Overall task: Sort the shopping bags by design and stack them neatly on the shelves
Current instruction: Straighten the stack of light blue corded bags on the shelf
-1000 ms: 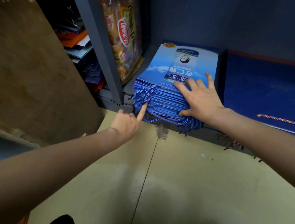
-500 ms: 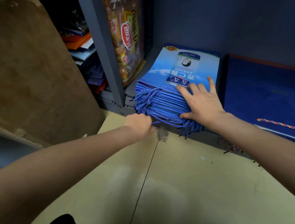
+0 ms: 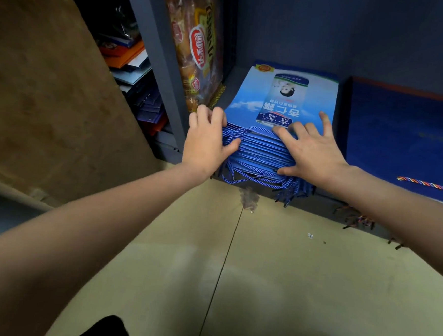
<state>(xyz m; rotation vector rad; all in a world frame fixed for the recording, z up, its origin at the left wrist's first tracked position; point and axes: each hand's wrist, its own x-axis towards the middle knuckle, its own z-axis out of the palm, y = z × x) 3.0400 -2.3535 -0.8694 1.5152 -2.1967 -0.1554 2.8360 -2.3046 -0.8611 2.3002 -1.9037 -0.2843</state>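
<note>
Head view: both hands [image 3: 206,140] [image 3: 313,151] on blue bag stack [image 3: 264,150].

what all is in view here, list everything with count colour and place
stack of light blue bags: one stack, sky blue with a can picture on top, lying on the shelf floor, left of the dark bags
rope handles: many, blue, hanging off the stack's front edge
dark blue bags: one pile, navy, right of the blue stack
striped cord: one, multicoloured, on the navy pile's front
snack bag: one, orange and brown, upright against the shelf post
shelf post: one, grey
floor: beige
left hand: on the stack's left side
right hand: flat on the stack's front right
</note>
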